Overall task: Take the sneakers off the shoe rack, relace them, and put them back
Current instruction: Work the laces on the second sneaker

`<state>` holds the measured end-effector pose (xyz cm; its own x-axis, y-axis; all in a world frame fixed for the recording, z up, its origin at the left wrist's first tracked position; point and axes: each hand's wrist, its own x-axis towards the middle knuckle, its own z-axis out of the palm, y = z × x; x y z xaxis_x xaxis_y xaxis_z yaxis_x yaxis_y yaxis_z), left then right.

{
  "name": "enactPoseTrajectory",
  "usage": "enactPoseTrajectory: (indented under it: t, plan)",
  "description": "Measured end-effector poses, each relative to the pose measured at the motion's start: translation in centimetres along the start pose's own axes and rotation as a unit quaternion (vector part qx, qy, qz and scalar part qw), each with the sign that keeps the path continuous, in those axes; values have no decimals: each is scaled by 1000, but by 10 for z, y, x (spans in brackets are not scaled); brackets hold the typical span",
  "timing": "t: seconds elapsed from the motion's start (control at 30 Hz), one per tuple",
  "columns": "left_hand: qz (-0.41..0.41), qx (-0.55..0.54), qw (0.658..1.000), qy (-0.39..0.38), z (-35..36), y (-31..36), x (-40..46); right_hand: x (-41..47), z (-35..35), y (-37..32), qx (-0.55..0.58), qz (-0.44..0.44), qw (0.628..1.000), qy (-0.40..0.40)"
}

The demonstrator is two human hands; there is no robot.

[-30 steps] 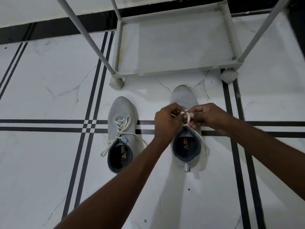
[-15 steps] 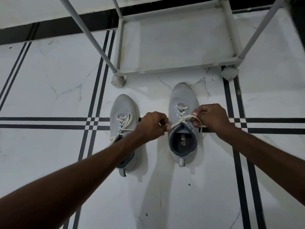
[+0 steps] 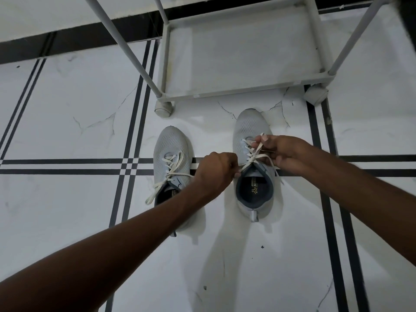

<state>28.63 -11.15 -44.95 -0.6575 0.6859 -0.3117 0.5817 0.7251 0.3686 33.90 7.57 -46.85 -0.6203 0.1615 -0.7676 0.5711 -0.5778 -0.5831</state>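
Two light grey sneakers stand side by side on the floor, toes toward the shoe rack [image 3: 244, 92]. The right sneaker [image 3: 248, 129] has cream laces [image 3: 252, 154] crossed over its tongue. My left hand [image 3: 215, 171] pinches one lace end at the sneaker's left side. My right hand [image 3: 284, 153] holds the other lace end raised over the sneaker's upper eyelets. The left sneaker [image 3: 171, 146] has loose laces [image 3: 167, 174] trailing off its left side, and my left forearm covers its heel.
The grey rack's bottom shelf is bare, with its posts [image 3: 126, 49] rising toward me and castor wheels [image 3: 163, 108] at its front corners. White marble floor tiles with black stripe lines [image 3: 67, 166] lie all around.
My hands drew apart from the middle of the right sneaker, pulling the lace ends out to each side. Then my right hand lifted its end up toward the toe.
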Motion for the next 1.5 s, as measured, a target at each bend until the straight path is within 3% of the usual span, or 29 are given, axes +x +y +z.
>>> enactPoseTrajectory:
  t: [0.2, 0.4, 0.53, 0.87, 0.97, 1.03, 1.17, 1.33, 1.4, 1.47, 1.5]
  plan:
    - [96, 93, 991, 21, 5, -18, -4, 9, 1, 4, -6, 23, 999, 38]
    - [162, 175, 967, -89, 4, -10, -12, 21, 10, 4, -49, 33, 991, 118]
    - [179, 164, 965, -99, 7, -4, -14, 30, 15, 1, -80, 30, 979, 186]
    - [142, 73, 982, -98, 6, -13, -5, 28, 10, 1, -56, 7, 991, 124]
    - [84, -67, 985, -137, 3, -23, 2, 16, 2, -1, -57, -20, 996, 70]
    - [29, -131, 976, -171, 2, -22, -1, 8, -4, -4, -117, -66, 988, 79]
    - [-15, -125, 982, -139, -18, -31, -14, -15, -12, 6, -365, -203, 890, 183]
    - [-74, 13, 997, 10, -55, -88, -60, -39, -14, 56, -412, -57, 905, 93]
    - [-174, 3, 983, -54, -57, -121, -80, -34, -13, 66, -470, -66, 874, 108]
    - [-283, -113, 941, -147, -51, -144, -93, -28, -8, 69, -507, -85, 848, 128]
    - [-303, -177, 923, -158, -43, -149, -96, -27, -3, 70, -516, -87, 842, 129]
